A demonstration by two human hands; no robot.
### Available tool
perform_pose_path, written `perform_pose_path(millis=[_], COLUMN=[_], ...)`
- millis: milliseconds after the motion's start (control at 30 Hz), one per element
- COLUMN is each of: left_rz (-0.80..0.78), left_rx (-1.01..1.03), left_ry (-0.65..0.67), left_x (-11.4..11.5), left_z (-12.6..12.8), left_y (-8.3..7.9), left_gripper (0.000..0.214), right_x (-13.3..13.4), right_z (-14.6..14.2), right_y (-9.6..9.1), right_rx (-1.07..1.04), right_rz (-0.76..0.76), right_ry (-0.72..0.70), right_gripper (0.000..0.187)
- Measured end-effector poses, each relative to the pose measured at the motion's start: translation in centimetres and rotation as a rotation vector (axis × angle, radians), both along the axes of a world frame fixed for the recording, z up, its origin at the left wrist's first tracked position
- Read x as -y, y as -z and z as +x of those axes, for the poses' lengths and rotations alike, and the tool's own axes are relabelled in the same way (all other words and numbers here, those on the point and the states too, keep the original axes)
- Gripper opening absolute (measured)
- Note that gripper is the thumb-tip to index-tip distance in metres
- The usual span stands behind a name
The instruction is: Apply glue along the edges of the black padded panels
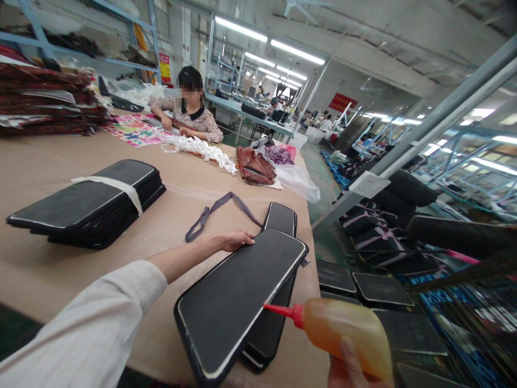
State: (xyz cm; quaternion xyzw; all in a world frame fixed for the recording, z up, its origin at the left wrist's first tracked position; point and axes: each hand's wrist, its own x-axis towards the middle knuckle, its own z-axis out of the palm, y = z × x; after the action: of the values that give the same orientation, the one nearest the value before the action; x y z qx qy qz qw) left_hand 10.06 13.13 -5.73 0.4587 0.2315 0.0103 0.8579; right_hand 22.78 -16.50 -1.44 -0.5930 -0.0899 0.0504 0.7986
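My left hand [236, 240] grips the far left edge of a black rounded panel [238, 296], thumb on top. The panel lies tilted across a stack of similar black panels [280, 216]. A pale line of glue runs around its rim. In my right hand [350, 366] is a glue bottle [343, 334] of amber liquid, lying nearly sideways. Its red nozzle tip meets the panel's right edge. Part of my right hand is hidden behind the bottle and cut off by the frame's bottom.
A strapped bundle of black panels [89, 202] sits on the brown table [169, 328]. A grey strip [214, 207] lies beyond my left hand. Across the table a person [194, 110] handles patterned fabric. More panels [382, 288] lie below the table's right edge, near a metal post [404, 156].
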Motion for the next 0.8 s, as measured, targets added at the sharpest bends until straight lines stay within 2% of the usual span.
perform_pose_path(millis=[200,367,533,700,800], left_rz=[-0.003,-0.008,-0.011,-0.016,-0.018], left_rx=[-0.012,-0.031,-0.059,-0.087,-0.109], left_ry=[-0.026,-0.039,-0.061,-0.085,-0.100], left_x=[-0.6,-1.1,-1.6,-1.9,-2.1], left_z=[0.4,0.7,0.9,0.9,0.9], left_y=[0.5,0.9,1.3,1.4,1.5], left_gripper=[0.023,0.021,0.018,0.015,0.013], right_x=[0.0,0.3,0.8,1.0,1.1], right_z=[-0.2,-0.2,-0.3,-0.4,-0.7], right_y=[0.1,0.6,1.3,1.5,1.7], right_rx=[0.101,0.035,0.114,0.035,0.079], right_rz=[-0.084,-0.072,-0.187,-0.166,-0.206], right_ry=[-0.017,-0.036,-0.089,-0.128,-0.152], right_gripper=[0.060,0.061,0.062,0.067,0.069])
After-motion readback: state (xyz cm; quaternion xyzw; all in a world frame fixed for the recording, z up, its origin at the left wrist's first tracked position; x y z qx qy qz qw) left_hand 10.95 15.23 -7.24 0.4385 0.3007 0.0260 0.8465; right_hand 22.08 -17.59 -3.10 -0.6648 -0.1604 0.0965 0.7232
